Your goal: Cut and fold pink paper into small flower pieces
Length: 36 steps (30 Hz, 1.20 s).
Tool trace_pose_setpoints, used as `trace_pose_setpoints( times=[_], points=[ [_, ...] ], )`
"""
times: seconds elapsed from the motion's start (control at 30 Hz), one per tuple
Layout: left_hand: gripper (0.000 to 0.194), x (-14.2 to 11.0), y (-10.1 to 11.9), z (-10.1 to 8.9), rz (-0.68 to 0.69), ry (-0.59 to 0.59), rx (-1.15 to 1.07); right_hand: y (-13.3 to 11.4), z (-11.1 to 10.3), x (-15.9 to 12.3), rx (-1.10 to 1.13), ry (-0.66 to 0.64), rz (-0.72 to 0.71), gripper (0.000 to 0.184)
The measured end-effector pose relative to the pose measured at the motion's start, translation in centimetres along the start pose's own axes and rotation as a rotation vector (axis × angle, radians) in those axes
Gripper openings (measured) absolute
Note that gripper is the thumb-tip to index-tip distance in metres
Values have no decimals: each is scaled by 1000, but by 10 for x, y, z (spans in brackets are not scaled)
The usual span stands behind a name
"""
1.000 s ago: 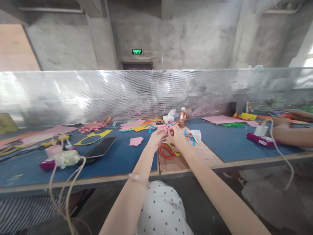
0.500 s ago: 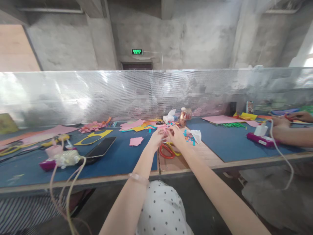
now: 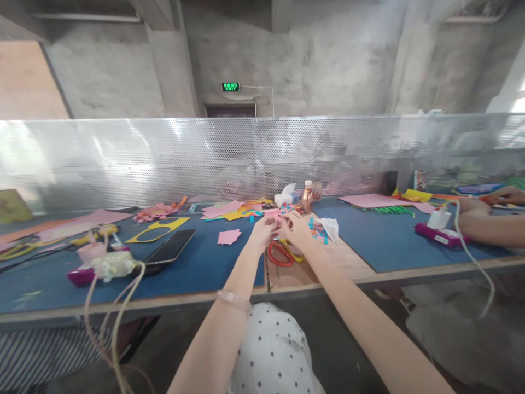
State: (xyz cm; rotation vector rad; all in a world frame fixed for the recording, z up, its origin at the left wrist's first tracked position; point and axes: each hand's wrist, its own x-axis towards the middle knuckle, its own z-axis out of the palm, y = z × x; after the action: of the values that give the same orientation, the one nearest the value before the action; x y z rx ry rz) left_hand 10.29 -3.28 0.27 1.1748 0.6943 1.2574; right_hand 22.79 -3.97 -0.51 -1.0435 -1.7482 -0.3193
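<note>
Close together over the middle of the table, my left hand [image 3: 264, 230] and my right hand [image 3: 296, 225] both grip a small piece of pink paper [image 3: 272, 214]. The fingers of each hand are closed on it, and they cover much of its shape. Beneath my hands lie scissors with red handles [image 3: 280, 254] and a yellow-handled pair [image 3: 296, 251], partly hidden. A little stack of pink paper pieces [image 3: 228, 237] rests to the left of my left hand. Blue and coloured paper scraps [image 3: 318, 230] are scattered just right of my right hand.
A phone [image 3: 172, 249] and a purple power strip [image 3: 80, 275] with cables lie on the left. Behind my hands stand a bottle [image 3: 307, 197] and a tissue pack [image 3: 284, 198]. Yellow cut-out paper [image 3: 159, 230] lies left. At right, a co-worker's hands [image 3: 476, 210] work near another power strip [image 3: 438, 235].
My fingers shift slightly on the pink paper, the right fingers coming closer over it. My arms stay in nearly the same place. The co-worker's hands on the right move a little.
</note>
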Motion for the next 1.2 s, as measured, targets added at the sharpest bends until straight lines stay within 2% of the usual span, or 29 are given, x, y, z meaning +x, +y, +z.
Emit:
trace_pose_setpoints(
  times=[0.5, 0.77, 1.2],
  points=[
    [24, 2, -2, -1, 38, -39, -27, -3, -1, 3, -7, 0, 17, 13],
    [30, 2, -2, -2, 40, 0, -21, -2, 0, 2, 5, -15, 20, 8],
    [36, 0, 0, -1, 32, -18, -37, -4, -3, 2, 54, -8, 20, 9]
  ],
)
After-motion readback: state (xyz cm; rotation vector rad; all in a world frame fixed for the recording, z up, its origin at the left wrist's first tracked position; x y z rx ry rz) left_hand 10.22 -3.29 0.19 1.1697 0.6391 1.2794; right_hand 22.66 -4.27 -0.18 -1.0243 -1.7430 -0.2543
